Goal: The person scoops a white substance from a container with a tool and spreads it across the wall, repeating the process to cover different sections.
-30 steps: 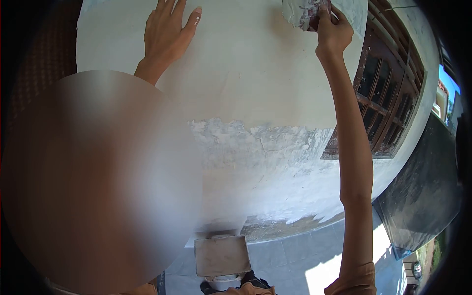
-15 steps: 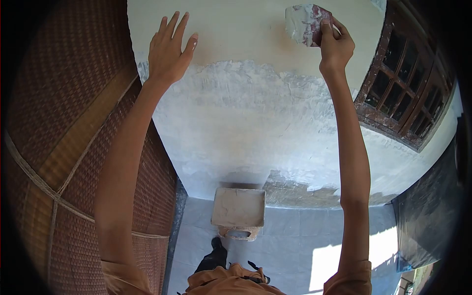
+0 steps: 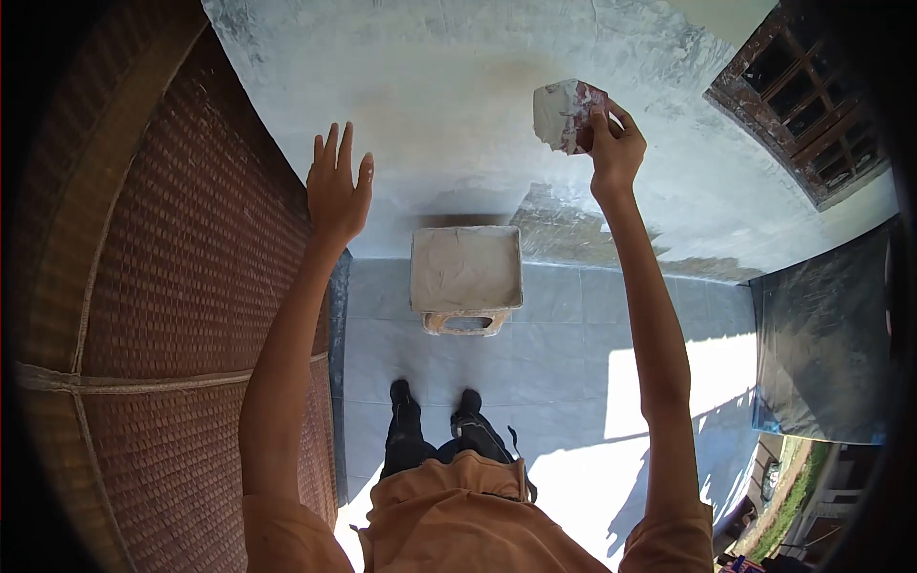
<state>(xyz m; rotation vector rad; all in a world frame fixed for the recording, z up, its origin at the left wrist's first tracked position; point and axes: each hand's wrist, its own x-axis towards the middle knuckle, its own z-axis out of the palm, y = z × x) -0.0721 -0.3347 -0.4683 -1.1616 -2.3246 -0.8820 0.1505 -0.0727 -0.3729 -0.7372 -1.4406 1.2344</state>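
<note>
In my right hand point(image 3: 619, 153) is a flat scraper point(image 3: 570, 115), dark red at the gripped end and thick with white putty over the rest. Thumb and fingers close on its right edge, in front of the wall. My left hand point(image 3: 339, 186) is raised on the left with its fingers stretched out and nothing in it. Between and below the hands, a tray of putty point(image 3: 466, 231) rests on a small stool point(image 3: 465, 323) against the foot of the wall. The pale putty in it is spread smooth with a few marks.
The wall point(image 3: 430, 124) carries whitish putty, with a bare grey patch point(image 3: 564, 224) low down. A woven panel point(image 3: 191, 286) stands close on my left. A brown window frame point(image 3: 812, 105) is at upper right, a dark sheet point(image 3: 826, 334) below it. Grey tiles point(image 3: 554, 353) cover the floor.
My view has tipped down and back, showing more floor and both feet. Both hands appear lower against the wall, the right still with the scraper, the left still spread.
</note>
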